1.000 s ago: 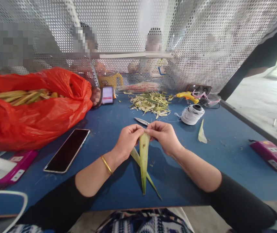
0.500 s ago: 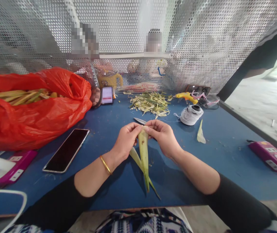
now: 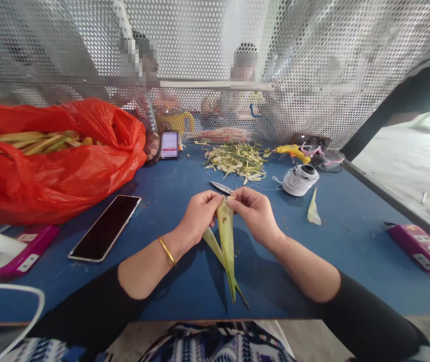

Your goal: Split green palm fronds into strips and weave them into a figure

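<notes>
Between my two hands hangs a pale green corn husk [image 3: 226, 246], its wide end up and its narrow tip pointing at the table's front edge. My left hand [image 3: 201, 216] pinches the husk's top left corner between thumb and fingers. At the top right corner, my right hand [image 3: 254, 210] pinches it the same way. A second narrow husk [image 3: 213, 245] slants down behind the first, below my left hand; what holds it is hidden. Just beyond my fingers lie scissors [image 3: 221, 187], partly covered by my right hand.
A red plastic bag [image 3: 86, 186] of husks fills the left, beside a dark phone [image 3: 105, 229]. Husk scraps [image 3: 237, 161], a yellow glue gun [image 3: 293, 152] and a white thread spool [image 3: 299, 180] lie farther back. A loose husk piece [image 3: 314, 208] and a purple box [image 3: 422, 246] are right.
The view has shifted slightly. My hands keep their pinch on the husk, whose top edge appears spread a little wider, and more of the scissors shows.
</notes>
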Demonstrator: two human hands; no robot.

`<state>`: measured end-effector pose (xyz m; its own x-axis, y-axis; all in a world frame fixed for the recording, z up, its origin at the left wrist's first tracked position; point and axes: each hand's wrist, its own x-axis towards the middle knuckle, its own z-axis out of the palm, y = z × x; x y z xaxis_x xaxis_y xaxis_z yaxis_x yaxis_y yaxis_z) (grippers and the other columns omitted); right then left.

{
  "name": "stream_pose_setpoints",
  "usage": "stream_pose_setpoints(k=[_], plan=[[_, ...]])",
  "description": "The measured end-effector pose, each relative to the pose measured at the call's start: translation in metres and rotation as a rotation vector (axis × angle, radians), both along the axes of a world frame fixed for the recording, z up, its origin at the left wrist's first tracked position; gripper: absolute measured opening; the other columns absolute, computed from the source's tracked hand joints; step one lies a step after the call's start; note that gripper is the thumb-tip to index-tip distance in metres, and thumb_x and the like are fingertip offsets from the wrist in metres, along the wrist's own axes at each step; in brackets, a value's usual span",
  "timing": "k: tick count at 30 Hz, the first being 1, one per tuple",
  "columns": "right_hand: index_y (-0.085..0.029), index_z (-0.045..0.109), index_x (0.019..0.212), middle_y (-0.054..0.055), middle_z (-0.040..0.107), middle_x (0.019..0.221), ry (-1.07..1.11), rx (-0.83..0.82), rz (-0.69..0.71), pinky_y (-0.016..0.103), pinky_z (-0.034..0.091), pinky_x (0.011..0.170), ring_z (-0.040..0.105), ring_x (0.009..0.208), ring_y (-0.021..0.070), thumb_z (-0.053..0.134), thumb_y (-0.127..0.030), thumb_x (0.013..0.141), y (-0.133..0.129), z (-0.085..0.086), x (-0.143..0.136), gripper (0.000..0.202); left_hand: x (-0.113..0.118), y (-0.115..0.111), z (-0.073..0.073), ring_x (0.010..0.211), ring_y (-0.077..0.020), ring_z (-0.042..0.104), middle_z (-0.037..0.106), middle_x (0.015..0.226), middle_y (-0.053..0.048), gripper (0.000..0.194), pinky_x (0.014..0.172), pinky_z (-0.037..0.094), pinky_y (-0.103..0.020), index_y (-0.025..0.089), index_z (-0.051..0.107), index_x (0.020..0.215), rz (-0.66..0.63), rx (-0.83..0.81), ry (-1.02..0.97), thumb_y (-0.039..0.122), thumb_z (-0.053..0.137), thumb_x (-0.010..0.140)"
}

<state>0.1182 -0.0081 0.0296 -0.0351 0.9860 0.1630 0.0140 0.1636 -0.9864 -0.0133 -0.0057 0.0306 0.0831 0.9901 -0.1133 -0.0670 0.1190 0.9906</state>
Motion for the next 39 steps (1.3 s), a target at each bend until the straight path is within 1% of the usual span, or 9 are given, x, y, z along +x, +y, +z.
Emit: stream_pose_setpoints(k=[2,5,8,10,16,23,31,35,39], plan=[[-0.018,0.058,0.064,-0.004,0.053,0.054,0.015,-0.018,-0.003,0.024,0.037,0.052,0.044,0.053,0.0093,0.074,-0.034,0.064,-0.001,0.001,-0.001,0.022,-0.001,0.001,0.000,0.038,-0.0062,0.039,0.051,0.049,0.003,0.018,0.035,0.029,-0.018,0.016,0.056,0.064,0.002,-0.001,-0.013,0.027,0.058,0.078],[-0.018,0.059,0.066,-0.002,0.059,0.059,0.061,-0.127,0.047,0.025,0.041,0.054,0.050,0.056,0.0107,0.078,-0.038,0.059,-0.002,0.001,-0.002,0.029,-0.002,0.001,-0.001,0.037,-0.0064,0.039,0.050,0.048,0.004,0.017,0.035,0.029,-0.018,0.017,0.056,0.065,0.022,0.017,-0.016,0.028,0.059,0.078],[-0.018,0.058,0.064,-0.002,0.059,0.059,0.079,-0.192,0.082,0.025,0.042,0.054,0.051,0.055,0.0106,0.081,-0.041,0.056,-0.002,0.000,-0.004,0.033,-0.002,0.002,-0.001,0.037,-0.0063,0.038,0.048,0.046,0.005,0.017,0.034,0.029,-0.018,0.017,0.056,0.065,0.037,0.023,-0.012,0.028,0.059,0.078],[-0.019,0.056,0.061,-0.003,0.056,0.056,0.074,-0.169,0.068,0.025,0.041,0.053,0.049,0.053,0.0100,0.080,-0.041,0.056,-0.001,-0.002,-0.004,0.034,-0.001,0.002,-0.002,0.037,-0.0062,0.037,0.047,0.046,0.005,0.018,0.034,0.028,-0.018,0.017,0.055,0.065,0.042,0.020,-0.007,0.028,0.059,0.078],[-0.020,0.053,0.060,-0.005,0.049,0.053,-0.052,0.035,-0.018,0.024,0.034,0.050,0.040,0.053,0.0091,0.074,-0.038,0.064,-0.002,-0.004,-0.003,0.028,-0.001,0.004,-0.004,0.037,-0.0054,0.035,0.045,0.046,0.006,0.019,0.035,0.026,-0.018,0.017,0.056,0.065,0.047,0.022,-0.010,0.030,0.061,0.077],[-0.019,0.056,0.065,-0.003,0.058,0.059,0.039,-0.160,0.123,0.025,0.041,0.054,0.051,0.056,0.0113,0.079,-0.036,0.056,-0.003,-0.003,-0.006,0.030,-0.002,0.005,-0.006,0.038,-0.0058,0.034,0.045,0.047,0.006,0.018,0.035,0.025,-0.019,0.017,0.055,0.065,0.091,0.045,0.016,0.031,0.060,0.076],[-0.019,0.055,0.061,-0.004,0.057,0.058,-0.010,-0.053,0.065,0.025,0.040,0.055,0.049,0.056,0.0108,0.077,-0.033,0.060,-0.004,-0.005,-0.005,0.026,-0.003,0.007,-0.010,0.041,-0.0064,0.034,0.046,0.048,0.006,0.019,0.042,0.028,-0.020,0.017,0.058,0.065,0.095,0.087,0.049,0.033,0.060,0.075],[-0.019,0.057,0.065,-0.002,0.062,0.062,0.029,-0.136,0.127,0.026,0.044,0.057,0.055,0.059,0.0122,0.078,-0.033,0.057,-0.004,-0.003,-0.006,0.026,-0.004,0.009,-0.009,0.043,-0.0071,0.034,0.046,0.048,0.007,0.017,0.043,0.028,-0.021,0.018,0.058,0.065,0.125,0.084,0.046,0.032,0.060,0.075],[-0.018,0.058,0.063,-0.003,0.059,0.058,0.034,-0.170,0.125,0.025,0.043,0.054,0.052,0.055,0.0110,0.079,-0.034,0.056,-0.004,-0.005,-0.007,0.027,-0.004,0.010,-0.010,0.044,-0.0073,0.034,0.045,0.048,0.007,0.017,0.044,0.028,-0.021,0.018,0.058,0.064,0.135,0.081,0.038,0.032,0.060,0.074]])
